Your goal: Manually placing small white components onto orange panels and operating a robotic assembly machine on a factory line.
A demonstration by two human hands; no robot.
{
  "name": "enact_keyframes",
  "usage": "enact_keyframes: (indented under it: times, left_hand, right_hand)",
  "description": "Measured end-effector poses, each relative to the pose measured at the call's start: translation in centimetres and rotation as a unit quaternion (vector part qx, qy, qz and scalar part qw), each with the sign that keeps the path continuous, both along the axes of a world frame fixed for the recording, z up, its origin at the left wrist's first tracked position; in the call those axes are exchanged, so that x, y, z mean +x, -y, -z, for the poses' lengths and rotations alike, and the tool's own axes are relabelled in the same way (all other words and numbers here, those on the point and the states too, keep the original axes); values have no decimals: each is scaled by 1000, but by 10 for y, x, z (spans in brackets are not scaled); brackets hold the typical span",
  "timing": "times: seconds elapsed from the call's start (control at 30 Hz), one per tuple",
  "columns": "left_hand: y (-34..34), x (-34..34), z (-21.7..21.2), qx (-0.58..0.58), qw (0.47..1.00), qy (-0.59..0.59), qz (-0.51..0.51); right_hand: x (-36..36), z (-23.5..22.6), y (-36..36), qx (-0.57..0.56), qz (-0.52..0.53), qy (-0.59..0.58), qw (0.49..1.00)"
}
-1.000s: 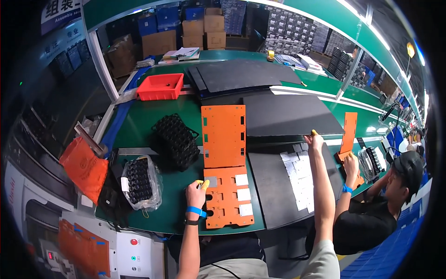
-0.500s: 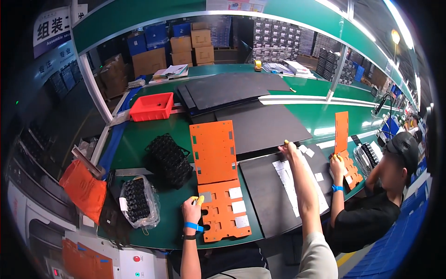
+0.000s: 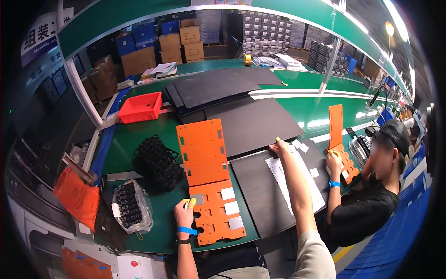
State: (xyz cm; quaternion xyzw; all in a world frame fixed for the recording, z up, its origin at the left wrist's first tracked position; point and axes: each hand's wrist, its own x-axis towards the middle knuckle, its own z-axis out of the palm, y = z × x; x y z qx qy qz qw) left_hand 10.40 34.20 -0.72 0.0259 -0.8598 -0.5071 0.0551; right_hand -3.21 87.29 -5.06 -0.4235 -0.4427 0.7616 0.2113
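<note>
My left hand point(image 3: 184, 214) is closed at the left edge of an orange fixture board point(image 3: 211, 221), with a small light thing between its fingers that I cannot make out. The board's hinged orange lid point(image 3: 202, 151) lies open on the far side. Three whitish square plates point(image 3: 231, 208) sit in its right column, and one grey plate point(image 3: 197, 199) is at its upper left. My right hand point(image 3: 281, 147) reaches out to the near edge of a large black sheet point(image 3: 253, 123), fingers bent together. Whatever it pinches is hidden. Yellow covers show on my fingertips.
White printed sheets point(image 3: 304, 183) lie on a black mat point(image 3: 253, 186) under my right arm. Black parts in a stacked heap point(image 3: 158, 162), a bagged tray of black parts point(image 3: 127, 204) and a red bin point(image 3: 140, 108) stand left. At right, a co-worker point(image 3: 367, 200) handles another orange board point(image 3: 346, 162).
The whole view has shifted, so the bench appears further left. Both hands keep nearly the same places, left at the orange board and right at the black sheet's edge.
</note>
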Motion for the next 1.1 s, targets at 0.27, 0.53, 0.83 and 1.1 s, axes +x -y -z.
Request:
enact_keyframes:
  times: [0.27, 0.53, 0.83, 1.1]
  left_hand:
    - [2, 0, 3, -12, 1000, 7, 12]
    - [-6, 1, -4, -11, 1000, 25, 11]
    - [-8, -3, -1, 1, 999, 15, 29]
    - [-9, -6, 3, -2, 999, 38, 38]
  right_hand:
    - [17, -33, -2, 289, -129, 222, 922]
    - [11, -37, -29, 510, -212, 295, 780]
    - [8, -63, -9, 621, -25, 295, 726]
    - [18, -16, -125, 689, -72, 244, 679]
